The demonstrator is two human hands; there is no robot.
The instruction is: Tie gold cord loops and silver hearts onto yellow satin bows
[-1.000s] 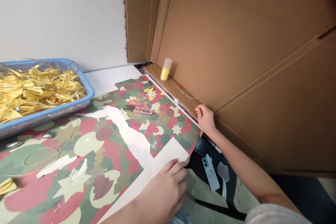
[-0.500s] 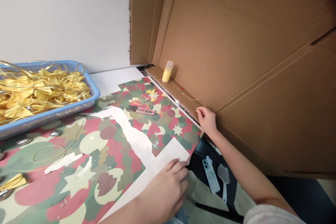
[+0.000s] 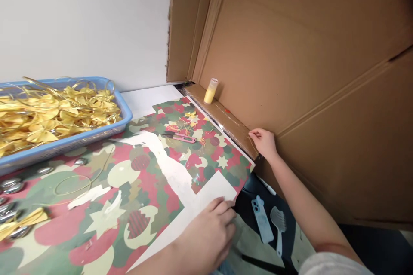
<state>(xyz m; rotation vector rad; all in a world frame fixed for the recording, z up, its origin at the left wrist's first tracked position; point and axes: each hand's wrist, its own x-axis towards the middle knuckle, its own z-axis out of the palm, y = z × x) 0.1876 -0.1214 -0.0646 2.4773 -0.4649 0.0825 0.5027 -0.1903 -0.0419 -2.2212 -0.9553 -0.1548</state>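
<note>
My right hand (image 3: 263, 142) pinches a thin thread (image 3: 254, 145) over the near end of the cardboard ledge. A short length of the thread hangs below the fingertips. Another fine strand (image 3: 237, 121) lies along the ledge just behind that hand. My left hand (image 3: 213, 232) rests at the table's near edge on white paper (image 3: 214, 187), with its fingers curled together. Its fingertips are partly hidden, so I cannot see whether they hold anything. Pink-handled thread snips (image 3: 183, 138) lie on the patterned paper beside yellow thread scraps (image 3: 180, 126).
A blue basket (image 3: 127, 118) full of yellow bows stands at the left. Shiny silver ovals (image 3: 45, 170) and a loose cord (image 3: 72, 192) lie before it. A tube with yellow contents (image 3: 211, 91) stands on the ledge. Below right, a phone (image 3: 263, 221) and hairbrush (image 3: 278, 223) lie on a black seat.
The view has shifted slightly left, so things appear farther right. My right hand still pinches at the ledge, and thread now shows hanging under its fingers. My left hand stays at the table edge.
</note>
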